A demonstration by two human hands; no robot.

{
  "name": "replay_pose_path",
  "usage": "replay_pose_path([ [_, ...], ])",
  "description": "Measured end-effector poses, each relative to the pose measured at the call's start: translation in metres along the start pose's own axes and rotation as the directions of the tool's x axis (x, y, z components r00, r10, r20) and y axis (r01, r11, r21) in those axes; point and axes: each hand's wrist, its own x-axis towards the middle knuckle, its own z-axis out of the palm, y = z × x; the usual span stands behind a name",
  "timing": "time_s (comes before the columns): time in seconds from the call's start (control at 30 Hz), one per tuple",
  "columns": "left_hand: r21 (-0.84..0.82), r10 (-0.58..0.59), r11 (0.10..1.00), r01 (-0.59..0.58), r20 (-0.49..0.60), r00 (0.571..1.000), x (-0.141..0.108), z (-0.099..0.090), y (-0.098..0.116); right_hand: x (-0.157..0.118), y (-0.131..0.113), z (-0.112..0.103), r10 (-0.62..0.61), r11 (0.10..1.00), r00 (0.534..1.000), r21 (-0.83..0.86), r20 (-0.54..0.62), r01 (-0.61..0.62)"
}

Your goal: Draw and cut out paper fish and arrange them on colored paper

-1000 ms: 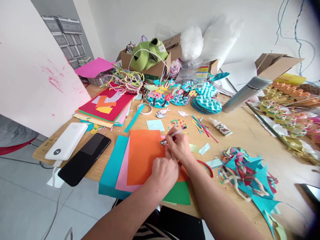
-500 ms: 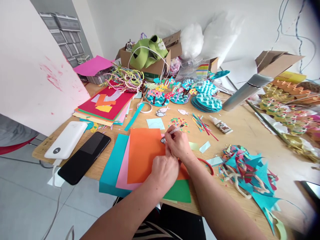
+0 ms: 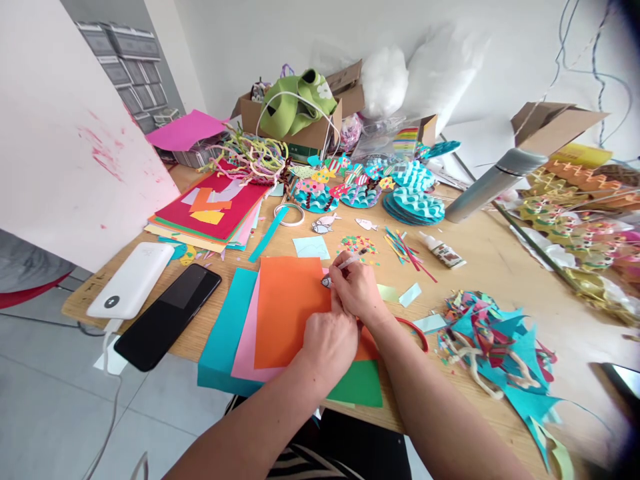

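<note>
My right hand (image 3: pixel 356 288) is closed around a pen (image 3: pixel 351 259) with a pale barrel, its tip hidden by the fingers. Close to those fingers, a small grey fish cut-out (image 3: pixel 326 282) lies at the right edge of an orange paper sheet (image 3: pixel 285 313). My left hand (image 3: pixel 331 340) rests on the orange sheet, its fingers curled and mostly hidden under and beside the right hand; what they hold, if anything, does not show. Beneath lie pink paper (image 3: pixel 245 353), blue paper (image 3: pixel 225 340) and green paper (image 3: pixel 357 385). Red scissors handles (image 3: pixel 417 331) poke out by my right wrist.
A black phone (image 3: pixel 167 317) and white power bank (image 3: pixel 131 280) lie left. Beyond my hands are fish cut-outs (image 3: pixel 367 224), confetti (image 3: pixel 359 247), paper strips (image 3: pixel 407 250) and a glue bottle (image 3: pixel 443 251). Paper scraps (image 3: pixel 500 353) heap at right, with a grey flask (image 3: pixel 493 183) behind.
The view has shifted very slightly. Both hands, the pen and the fish cut-out stay in nearly the same place.
</note>
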Motion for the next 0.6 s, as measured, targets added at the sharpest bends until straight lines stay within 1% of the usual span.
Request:
replay_pose_path([
  [0.27,-0.003,0.005,1.0,-0.005,0.0,1.0,0.0,0.0021,-0.0001,0.0004,-0.0007,0.0007,0.001,1.0,1.0,0.015,0.013,-0.001],
  [0.6,0.003,0.016,1.0,-0.016,0.021,1.0,-0.0007,-0.0007,-0.0007,-0.0004,-0.0025,-0.001,-0.04,0.999,0.999,-0.002,0.022,0.04],
])
